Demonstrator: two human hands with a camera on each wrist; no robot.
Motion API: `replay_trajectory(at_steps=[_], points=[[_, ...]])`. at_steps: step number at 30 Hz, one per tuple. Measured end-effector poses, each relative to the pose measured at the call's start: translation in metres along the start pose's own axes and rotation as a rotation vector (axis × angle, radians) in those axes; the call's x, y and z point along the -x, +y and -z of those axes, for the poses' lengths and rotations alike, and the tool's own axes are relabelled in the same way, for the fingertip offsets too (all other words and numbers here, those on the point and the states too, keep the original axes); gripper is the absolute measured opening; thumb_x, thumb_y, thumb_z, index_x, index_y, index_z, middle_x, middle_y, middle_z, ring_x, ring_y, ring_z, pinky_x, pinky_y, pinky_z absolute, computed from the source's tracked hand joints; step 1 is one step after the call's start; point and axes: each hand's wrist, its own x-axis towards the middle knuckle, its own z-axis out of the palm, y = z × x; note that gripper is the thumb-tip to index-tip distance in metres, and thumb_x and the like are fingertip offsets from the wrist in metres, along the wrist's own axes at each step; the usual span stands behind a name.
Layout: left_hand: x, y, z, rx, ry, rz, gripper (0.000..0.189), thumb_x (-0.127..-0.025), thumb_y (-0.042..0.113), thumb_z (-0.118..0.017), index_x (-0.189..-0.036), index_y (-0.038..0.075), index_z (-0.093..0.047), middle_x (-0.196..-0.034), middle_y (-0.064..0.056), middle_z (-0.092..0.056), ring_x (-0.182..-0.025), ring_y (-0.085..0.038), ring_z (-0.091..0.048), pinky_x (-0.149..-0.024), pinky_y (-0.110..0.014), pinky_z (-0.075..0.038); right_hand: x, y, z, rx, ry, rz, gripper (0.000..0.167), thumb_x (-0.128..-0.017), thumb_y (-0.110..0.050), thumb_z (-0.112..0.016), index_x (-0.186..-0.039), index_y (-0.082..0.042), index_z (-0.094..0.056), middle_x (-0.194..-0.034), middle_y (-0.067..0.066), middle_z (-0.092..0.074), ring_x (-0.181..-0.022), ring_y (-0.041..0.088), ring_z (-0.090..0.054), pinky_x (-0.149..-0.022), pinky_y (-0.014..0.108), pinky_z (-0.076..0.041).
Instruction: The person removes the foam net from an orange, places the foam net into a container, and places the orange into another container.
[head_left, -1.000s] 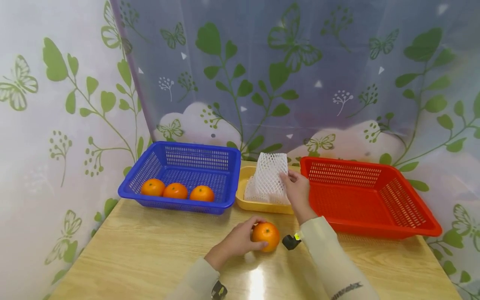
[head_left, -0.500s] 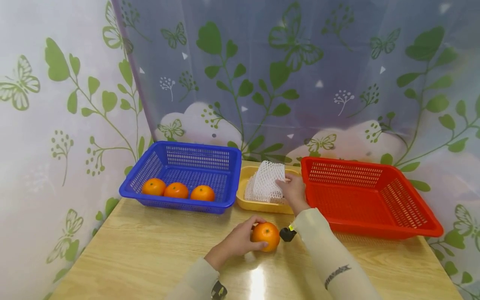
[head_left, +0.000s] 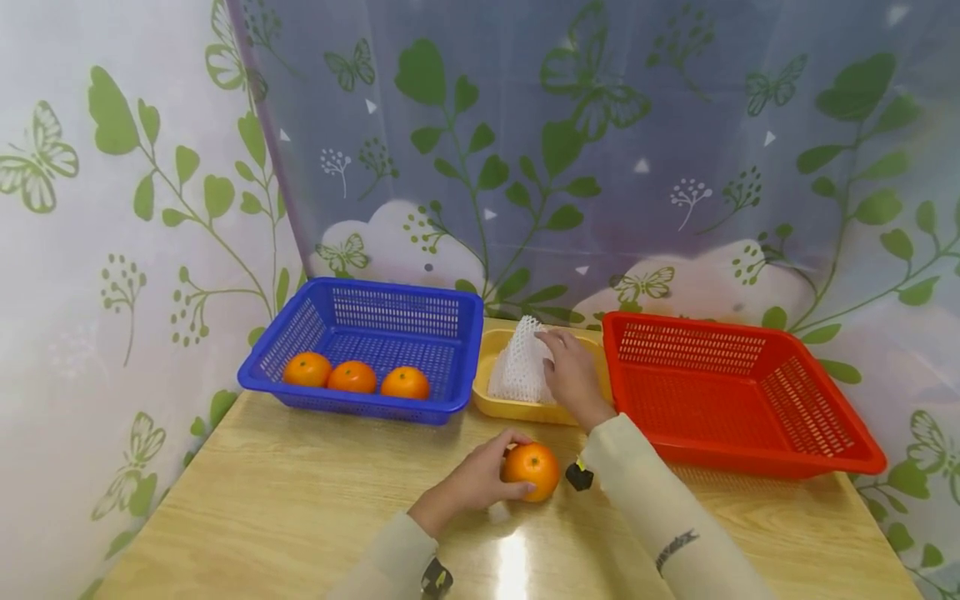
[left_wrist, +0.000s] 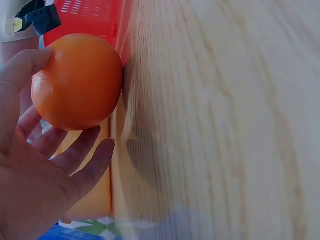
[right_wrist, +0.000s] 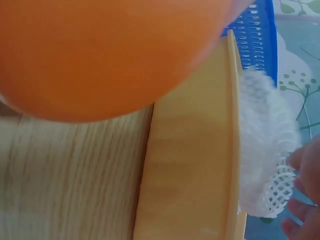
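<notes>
My left hand holds an orange on the table at the front, thumb on the near side and fingers around the far side. The left wrist view shows the thumb and several fingertips against this orange. Over a shallow yellow tray, my right hand is at white foam net sleeves, its thumb and forefinger spread apart beside the mesh. In the right wrist view, fingertips come right at the edge of the net. Part of the sleeves is hidden behind the hand.
A blue basket at the left carries three oranges along its front side. To the right stands a red basket, close beside the yellow tray. A patterned curtain hangs behind the wooden table.
My right hand has lowered the raised net sleeve toward the tray and moved slightly left, its fingers now spread apart. The left hand and its orange have stayed in place.
</notes>
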Motion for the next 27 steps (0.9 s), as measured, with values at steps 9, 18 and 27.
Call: replay_trajectory(at_steps=[9,18,27], points=[[0.0009,-0.0024,-0.0008,-0.007,-0.009,-0.03,0.052,-0.083,0.026,-0.077,-0.125,0.017,-0.047,-0.125,-0.008,-0.059,-0.11,-0.025,-0.059,-0.093,-0.038,-0.05,0.0012,-0.0037,-0.0003,-0.06,-0.48,-0.045,0.052,-0.104,-0.042,-0.038,-0.144,-0.009,-0.047,-0.153,0.024,-0.031,-0.142,0.042,-0.025,-0.114,0.06,-0.017],[0.0003,0.0013,-0.0002,-0.023,-0.023,-0.026,0.054,-0.083,0.028,-0.078,-0.127,0.021,-0.048,-0.126,-0.005,-0.058,-0.11,-0.021,-0.059,-0.093,-0.035,-0.05,0.0031,0.0036,-0.0019,-0.103,-0.646,-0.155,0.066,-0.104,-0.051,-0.024,-0.143,-0.003,-0.047,-0.153,0.025,-0.029,-0.143,0.043,-0.019,-0.116,0.058,-0.011],[0.0007,0.0016,0.0002,-0.099,-0.033,-0.083,0.061,-0.084,0.03,-0.076,-0.138,0.02,-0.05,-0.135,-0.003,-0.052,-0.119,-0.019,-0.051,-0.101,-0.041,-0.044,-0.0005,0.0044,-0.0022,-0.087,-0.456,-0.104,0.054,-0.104,-0.045,-0.037,-0.129,0.001,-0.052,-0.13,0.021,-0.057,-0.122,0.038,-0.05,-0.107,0.053,-0.036]])
